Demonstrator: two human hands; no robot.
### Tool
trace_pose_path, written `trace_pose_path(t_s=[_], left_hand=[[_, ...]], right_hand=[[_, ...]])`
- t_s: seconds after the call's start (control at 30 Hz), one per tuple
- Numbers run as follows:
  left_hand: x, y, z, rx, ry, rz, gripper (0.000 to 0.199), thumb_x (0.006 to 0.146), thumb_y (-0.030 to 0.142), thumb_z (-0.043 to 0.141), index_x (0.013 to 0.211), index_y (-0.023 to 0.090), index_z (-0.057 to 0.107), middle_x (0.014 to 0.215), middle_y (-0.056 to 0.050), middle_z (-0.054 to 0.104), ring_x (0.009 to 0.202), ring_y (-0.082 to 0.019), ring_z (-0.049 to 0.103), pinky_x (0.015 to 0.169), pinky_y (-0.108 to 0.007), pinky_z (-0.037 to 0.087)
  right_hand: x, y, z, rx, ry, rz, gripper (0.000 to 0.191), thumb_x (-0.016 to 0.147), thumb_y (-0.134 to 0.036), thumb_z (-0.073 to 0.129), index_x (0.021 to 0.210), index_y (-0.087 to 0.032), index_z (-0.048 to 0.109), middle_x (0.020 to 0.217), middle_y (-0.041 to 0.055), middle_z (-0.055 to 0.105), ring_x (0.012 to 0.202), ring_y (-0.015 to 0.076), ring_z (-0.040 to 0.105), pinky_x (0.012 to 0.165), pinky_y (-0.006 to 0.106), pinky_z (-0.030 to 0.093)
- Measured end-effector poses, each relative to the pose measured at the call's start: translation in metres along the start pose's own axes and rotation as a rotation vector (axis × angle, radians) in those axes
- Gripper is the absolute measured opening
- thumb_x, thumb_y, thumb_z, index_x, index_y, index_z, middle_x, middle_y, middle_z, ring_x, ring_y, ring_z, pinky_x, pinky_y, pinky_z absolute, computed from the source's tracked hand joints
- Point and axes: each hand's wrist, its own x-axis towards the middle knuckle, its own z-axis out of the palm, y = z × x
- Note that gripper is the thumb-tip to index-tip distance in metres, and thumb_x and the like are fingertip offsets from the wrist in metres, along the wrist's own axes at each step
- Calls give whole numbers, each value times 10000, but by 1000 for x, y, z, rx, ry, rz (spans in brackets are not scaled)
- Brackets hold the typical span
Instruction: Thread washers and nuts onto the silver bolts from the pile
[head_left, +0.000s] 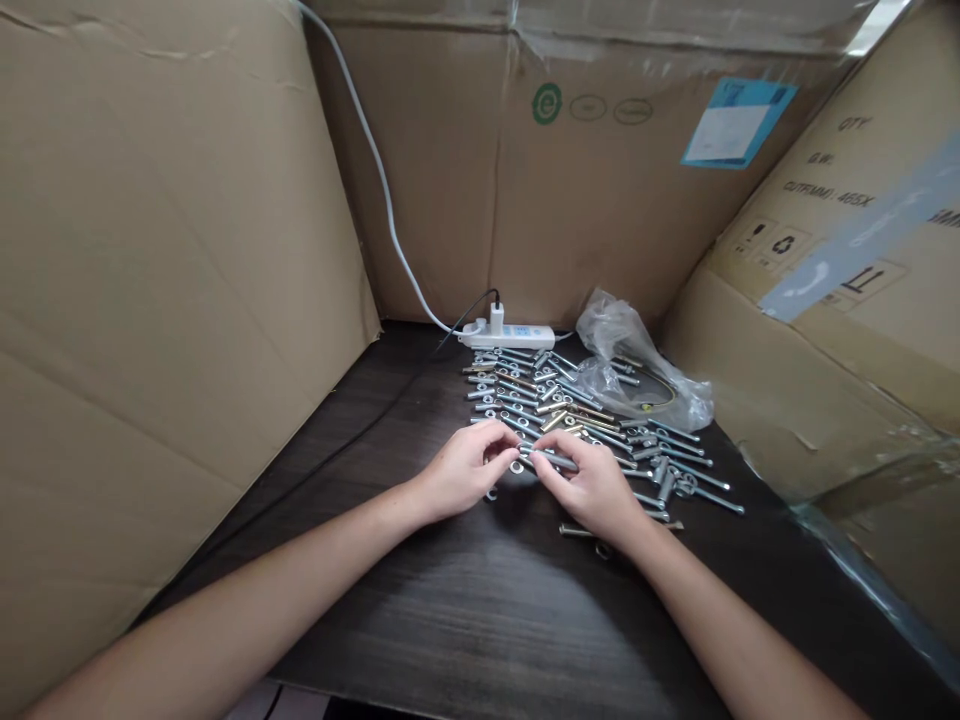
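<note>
Several metal bolts with washers and nuts lie spread on a dark wooden table. My right hand pinches one silver bolt by its shaft, holding it level just above the table. My left hand meets the bolt's left end, fingertips pinched together there; whether they hold a small part is hidden. A loose washer lies right under the two hands. More bolts lie to the right of my right hand.
Cardboard walls close in the table on the left, back and right. A white power strip with a plugged charger and white cable lies at the back. A crumpled clear plastic bag sits right of the bolts.
</note>
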Motion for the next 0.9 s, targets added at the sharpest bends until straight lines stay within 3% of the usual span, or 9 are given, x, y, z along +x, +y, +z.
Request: trace_pose_path(t_s=[0.37, 0.63, 0.9], left_hand=[[-3, -3, -9, 195, -14, 249, 277, 912, 149, 384, 1133, 190, 546, 926, -44, 513, 829, -125, 514, 757, -238, 445], [-4, 0, -13, 251, 31, 326, 193, 914, 168, 391, 979, 160, 572, 898, -51, 514, 810, -125, 519, 726, -228, 450], [-4, 2, -15, 239, -19, 323, 162, 924, 202, 405, 1005, 153, 537, 914, -52, 538, 854, -134, 523, 771, -245, 449]], right_hand=[[-1, 0, 1, 229, 48, 38, 246, 826, -398, 493, 871, -175, 587, 767, 17, 619, 644, 90, 544, 549, 164, 437], [-4, -9, 3, 306, -2, 22, 242, 828, -391, 496, 859, -169, 586, 798, 21, 602, 699, 93, 538, 559, 156, 426], [-2, -7, 2, 338, -21, 44, 243, 828, -391, 501, 869, -167, 584, 833, 21, 596, 723, 90, 529, 574, 154, 414]])
